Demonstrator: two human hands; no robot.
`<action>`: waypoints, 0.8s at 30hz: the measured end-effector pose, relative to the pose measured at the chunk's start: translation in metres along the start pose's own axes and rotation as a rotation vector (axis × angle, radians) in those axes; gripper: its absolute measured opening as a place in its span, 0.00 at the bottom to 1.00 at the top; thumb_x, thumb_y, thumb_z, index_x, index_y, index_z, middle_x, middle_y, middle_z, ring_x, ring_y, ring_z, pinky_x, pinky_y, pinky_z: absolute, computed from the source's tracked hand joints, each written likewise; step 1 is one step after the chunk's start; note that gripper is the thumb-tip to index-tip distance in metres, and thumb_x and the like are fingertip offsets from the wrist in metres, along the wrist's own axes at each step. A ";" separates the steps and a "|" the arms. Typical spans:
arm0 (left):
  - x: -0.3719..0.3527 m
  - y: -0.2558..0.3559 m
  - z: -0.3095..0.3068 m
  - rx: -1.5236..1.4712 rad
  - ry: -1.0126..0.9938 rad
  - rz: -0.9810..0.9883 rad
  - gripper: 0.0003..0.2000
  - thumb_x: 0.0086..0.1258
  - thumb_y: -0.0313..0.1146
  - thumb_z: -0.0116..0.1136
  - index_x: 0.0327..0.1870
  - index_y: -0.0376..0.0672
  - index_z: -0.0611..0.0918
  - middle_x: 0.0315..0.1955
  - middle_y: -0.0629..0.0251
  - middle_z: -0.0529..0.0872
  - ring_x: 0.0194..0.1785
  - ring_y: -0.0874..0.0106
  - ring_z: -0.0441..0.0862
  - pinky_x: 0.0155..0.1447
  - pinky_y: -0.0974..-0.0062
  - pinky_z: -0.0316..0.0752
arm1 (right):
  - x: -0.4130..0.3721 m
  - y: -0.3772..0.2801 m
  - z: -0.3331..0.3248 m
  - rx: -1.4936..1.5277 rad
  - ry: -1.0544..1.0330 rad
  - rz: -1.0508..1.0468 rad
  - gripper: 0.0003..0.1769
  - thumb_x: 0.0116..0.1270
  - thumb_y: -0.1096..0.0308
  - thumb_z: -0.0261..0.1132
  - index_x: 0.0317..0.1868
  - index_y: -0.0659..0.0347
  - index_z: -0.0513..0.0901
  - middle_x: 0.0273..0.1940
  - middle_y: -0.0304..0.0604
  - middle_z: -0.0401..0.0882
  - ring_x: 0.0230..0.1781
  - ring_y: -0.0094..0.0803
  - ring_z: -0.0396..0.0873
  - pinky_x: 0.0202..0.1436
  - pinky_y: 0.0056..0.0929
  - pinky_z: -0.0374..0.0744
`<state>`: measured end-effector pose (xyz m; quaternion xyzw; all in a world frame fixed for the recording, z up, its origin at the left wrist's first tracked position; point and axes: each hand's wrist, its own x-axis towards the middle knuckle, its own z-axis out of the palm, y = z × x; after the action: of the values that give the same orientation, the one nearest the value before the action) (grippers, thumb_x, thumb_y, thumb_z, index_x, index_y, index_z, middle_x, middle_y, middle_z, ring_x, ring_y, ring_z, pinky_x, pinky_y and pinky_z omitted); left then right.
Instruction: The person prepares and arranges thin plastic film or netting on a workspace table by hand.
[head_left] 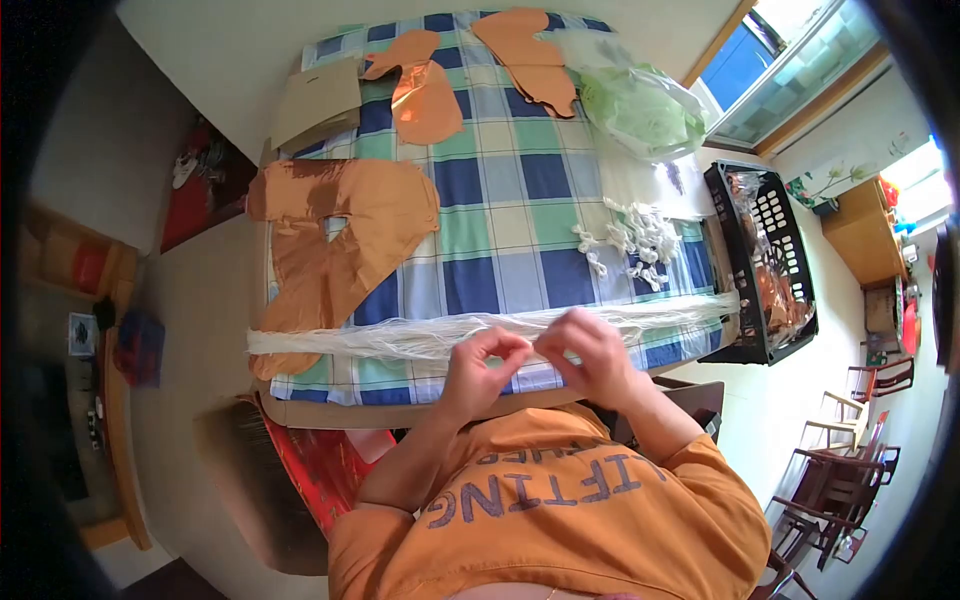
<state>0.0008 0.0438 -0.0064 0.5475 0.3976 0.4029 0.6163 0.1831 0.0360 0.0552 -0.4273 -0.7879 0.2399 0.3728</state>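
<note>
A long bundle of white threads [400, 338] stretches across the near side of the table, over a checked cloth [490, 250]. Just above its middle, my left hand [487, 366] has thumb and fingertips pinched together. My right hand [590, 355] is pinched the same way, its fingertips almost meeting those of the left. Whatever the fingertips hold is too small to make out. Beyond the bundle, right of centre, lies a heap of small knotted white thread pieces [645, 238]. A copper-coloured foil balloon [385, 215] lies flat at the left, partly under the bundle's left end.
More flat copper balloons [428, 105] lie at the far side, beside cardboard pieces [315, 105]. A green-tinted plastic bag [645, 110] sits at the far right. Against the table's right edge stands a black crate [765, 260] with packaged copper items. Chairs [835, 485] are farther right.
</note>
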 end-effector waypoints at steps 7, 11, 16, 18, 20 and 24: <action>0.000 0.006 0.003 -0.192 0.121 -0.013 0.01 0.65 0.21 0.61 0.34 0.35 0.82 0.29 0.70 0.82 0.35 0.80 0.78 0.44 0.82 0.73 | -0.021 0.021 0.031 -0.051 -0.078 -0.024 0.06 0.55 0.75 0.68 0.33 0.59 0.80 0.32 0.42 0.73 0.33 0.41 0.75 0.39 0.37 0.73; 0.000 0.005 0.004 0.147 0.060 0.054 0.01 0.64 0.21 0.61 0.34 0.33 0.82 0.31 0.69 0.83 0.37 0.80 0.79 0.44 0.82 0.74 | -0.007 0.004 0.006 -0.074 0.039 -0.010 0.08 0.52 0.77 0.71 0.33 0.59 0.82 0.32 0.40 0.76 0.33 0.38 0.76 0.35 0.34 0.72; -0.002 -0.002 0.003 -0.096 -0.034 0.026 0.04 0.63 0.20 0.62 0.37 0.33 0.83 0.31 0.69 0.85 0.36 0.79 0.80 0.45 0.81 0.75 | -0.017 0.047 0.029 0.087 -0.050 0.169 0.07 0.56 0.75 0.68 0.34 0.61 0.79 0.33 0.44 0.74 0.36 0.44 0.74 0.39 0.38 0.72; -0.004 -0.001 0.000 -0.257 0.048 -0.087 0.04 0.63 0.20 0.62 0.37 0.33 0.83 0.31 0.69 0.85 0.36 0.80 0.81 0.45 0.81 0.76 | -0.026 0.038 0.043 0.003 -0.017 0.114 0.06 0.57 0.73 0.68 0.34 0.59 0.78 0.32 0.43 0.72 0.35 0.44 0.74 0.40 0.38 0.72; -0.002 -0.008 -0.001 -0.110 0.129 -0.064 0.03 0.63 0.21 0.63 0.37 0.35 0.83 0.30 0.69 0.85 0.35 0.81 0.81 0.43 0.82 0.76 | -0.029 0.026 0.040 -0.053 -0.115 0.057 0.06 0.58 0.71 0.68 0.34 0.58 0.78 0.31 0.42 0.73 0.35 0.43 0.74 0.40 0.37 0.71; 0.001 -0.010 0.003 0.144 0.054 -0.008 0.04 0.62 0.22 0.65 0.35 0.37 0.83 0.30 0.69 0.85 0.35 0.82 0.81 0.44 0.82 0.76 | -0.016 0.020 0.027 -0.046 -0.079 0.021 0.06 0.59 0.71 0.68 0.34 0.58 0.78 0.32 0.41 0.73 0.35 0.40 0.74 0.39 0.35 0.70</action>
<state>0.0040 0.0428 -0.0157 0.5778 0.4444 0.3852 0.5659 0.1780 0.0309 0.0187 -0.4341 -0.8029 0.2423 0.3291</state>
